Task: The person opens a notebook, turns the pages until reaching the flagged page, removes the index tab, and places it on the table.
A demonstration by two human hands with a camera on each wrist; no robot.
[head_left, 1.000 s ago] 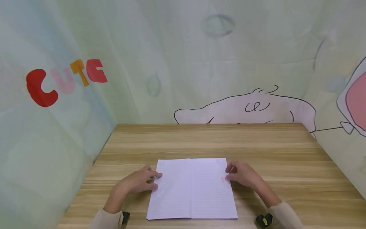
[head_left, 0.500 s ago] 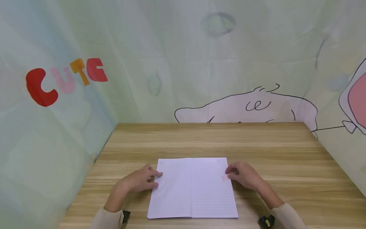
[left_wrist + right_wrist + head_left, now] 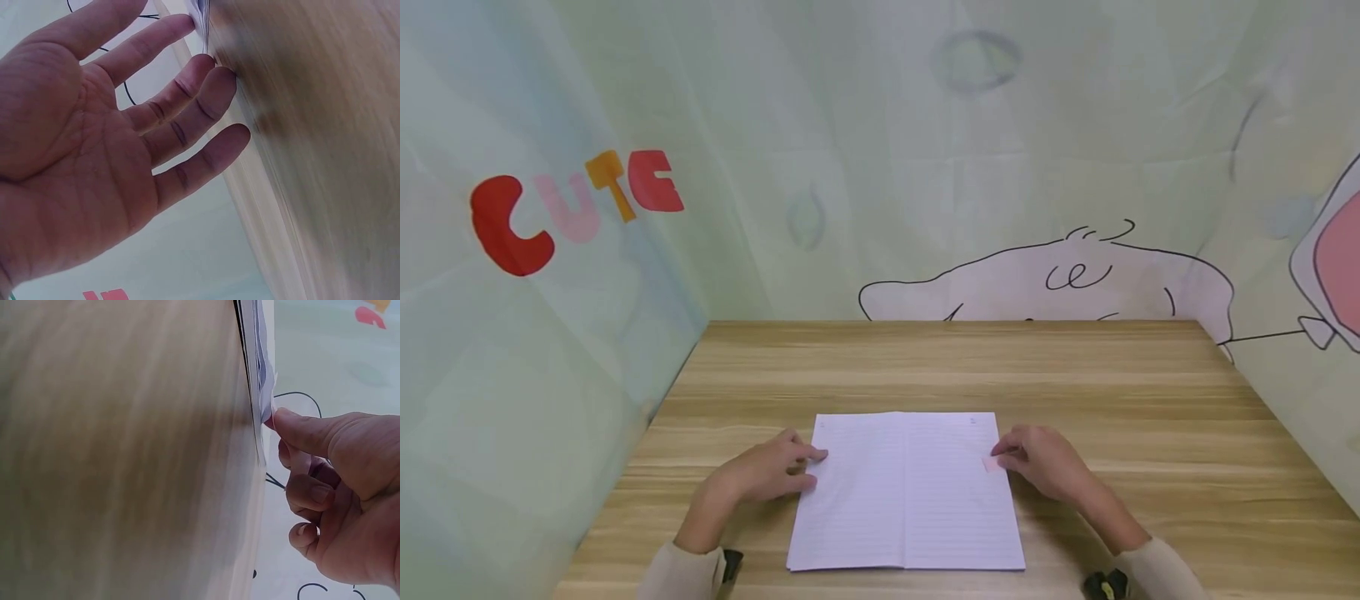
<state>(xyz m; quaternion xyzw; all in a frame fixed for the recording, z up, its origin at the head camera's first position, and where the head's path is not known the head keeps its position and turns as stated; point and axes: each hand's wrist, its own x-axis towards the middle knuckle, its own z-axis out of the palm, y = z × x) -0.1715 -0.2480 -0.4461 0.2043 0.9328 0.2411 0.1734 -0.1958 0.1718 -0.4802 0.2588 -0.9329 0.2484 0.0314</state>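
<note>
An open notebook [image 3: 865, 508] with lined white pages lies flat on the table. Near the upper part of its right page's outer edge sits a small pink sticky tab [image 3: 991, 464]. My right hand [image 3: 1043, 462] pinches this tab between thumb and fingers; in the right wrist view, a thin pale strip runs from the page edge into the fingers. At the opposite edge, my left hand [image 3: 767, 471] rests thumb and index fingertip on the left page. Its fingers are spread and relaxed, palm [image 3: 87, 144] facing the left wrist camera.
The wood-grain table [image 3: 955, 362] extends around the notebook. Behind it hangs a pale green curtain [image 3: 880, 167] with a cartoon drawing, which also covers both sides. A dark wrist strap [image 3: 732, 565] shows at the left sleeve, another strap [image 3: 1107, 585] at the right.
The right hand has shifted very slightly at the pink tab, which has tilted a little. The left hand stays in place on the page edge, and the notebook lies as before.
</note>
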